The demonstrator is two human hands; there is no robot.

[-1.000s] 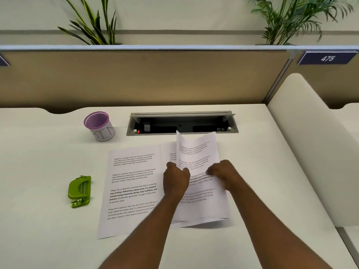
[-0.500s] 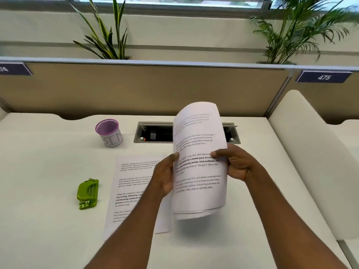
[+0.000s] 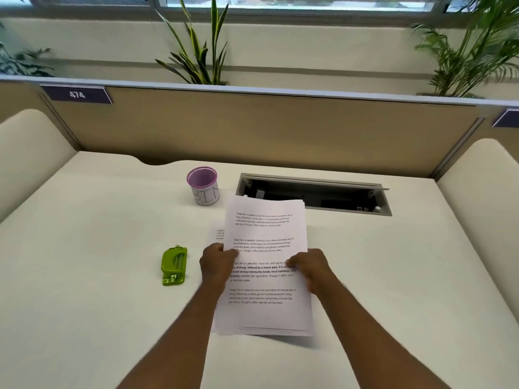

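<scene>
A thin stack of printed sheets [image 3: 266, 248] is held just above the white desk [image 3: 98, 262], roughly flat, over another printed sheet [image 3: 219, 234] whose left edge peeks out beneath. My left hand [image 3: 217, 265] grips the stack's left edge with the thumb on top. On the stack's right edge, my right hand [image 3: 309, 269] pinches in the same way. A green hole punch [image 3: 173, 265] lies on the desk to the left of my left hand.
A purple-rimmed cup labelled BIN [image 3: 202, 186] stands behind the papers. An open cable tray [image 3: 314, 195] is sunk into the desk at the back. Padded dividers rise at both sides, a partition with plants behind.
Both hands lifted the stack off the desk, held it upright, then lowered it flatter and leftwards over the sheet left lying on the desk. The camera view has shifted.
</scene>
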